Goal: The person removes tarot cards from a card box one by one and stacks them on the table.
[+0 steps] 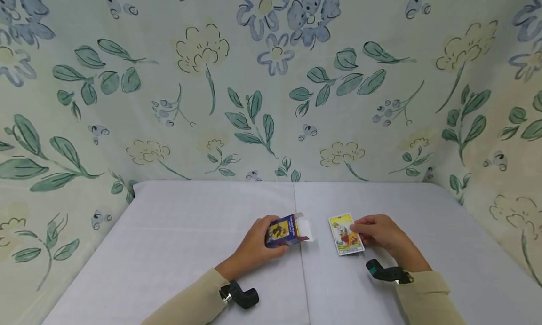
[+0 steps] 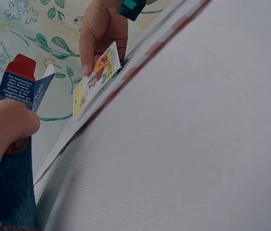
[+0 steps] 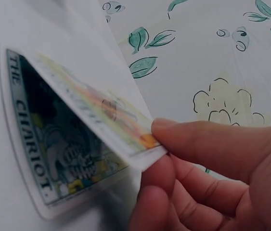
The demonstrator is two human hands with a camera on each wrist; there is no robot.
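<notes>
My left hand point(image 1: 256, 242) grips a blue tarot card box point(image 1: 281, 232) with a yellow picture on its front. The box lies tilted, its end flap point(image 1: 306, 228) standing out to the right, toward the cards. In the left wrist view the thumb point(image 2: 12, 122) presses on the box's side. To the right, my right hand point(image 1: 383, 233) pinches a tarot card point(image 1: 344, 228) by its edge between thumb and fingers. Beneath that card, the right wrist view shows a second card, The Chariot point(image 3: 24, 144), spread apart from it. Whether the fingers also hold this lower card, I cannot tell.
A white cloth point(image 1: 182, 221) covers the table, with a seam point(image 1: 306, 287) running front to back between the hands. Floral fabric point(image 1: 271, 127) hangs behind and on both sides. Each wrist wears a black camera mount point(image 1: 243, 297).
</notes>
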